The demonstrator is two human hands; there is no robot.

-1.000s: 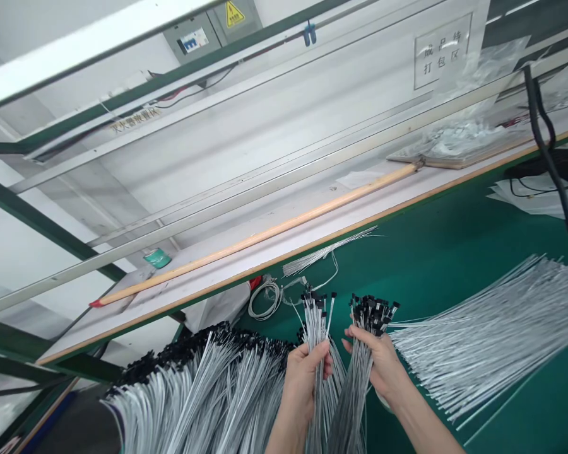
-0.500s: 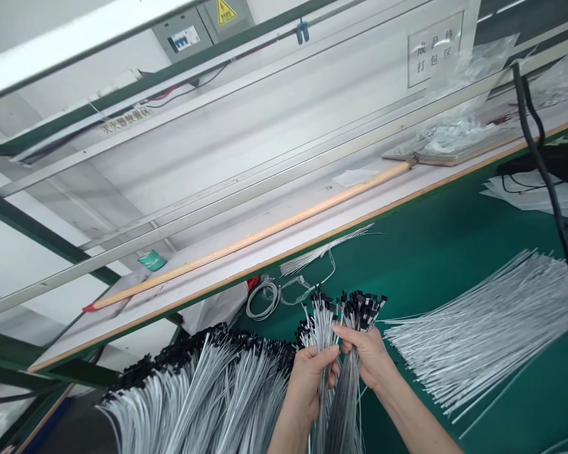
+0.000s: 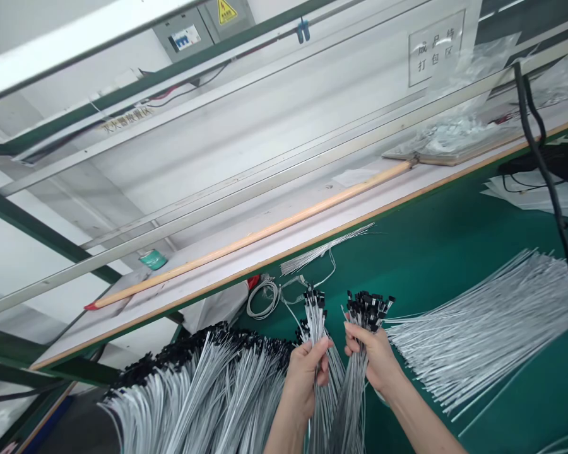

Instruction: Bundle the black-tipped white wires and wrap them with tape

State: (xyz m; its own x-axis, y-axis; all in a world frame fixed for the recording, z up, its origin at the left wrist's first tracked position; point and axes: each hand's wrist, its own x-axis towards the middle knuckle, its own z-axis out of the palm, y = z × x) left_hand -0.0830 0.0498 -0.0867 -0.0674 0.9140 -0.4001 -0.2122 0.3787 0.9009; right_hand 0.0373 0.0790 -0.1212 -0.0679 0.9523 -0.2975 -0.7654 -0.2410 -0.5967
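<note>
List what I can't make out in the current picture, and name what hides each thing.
All in the head view:
Lower ends of the left bundle and right bundle: cut off by the bottom edge.
Strand parts gripped in the left hand and right hand: covered by the hands.
Strand count in the black-tipped pile: too thin and overlapping.
Right end of the loose strand spread: cut off by the right edge.

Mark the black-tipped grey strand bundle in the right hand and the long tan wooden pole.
Black-tipped grey strand bundle (image 3: 353, 383): head view, middle strands.
Long tan wooden pole (image 3: 253, 237): head view, middle shaft.
</note>
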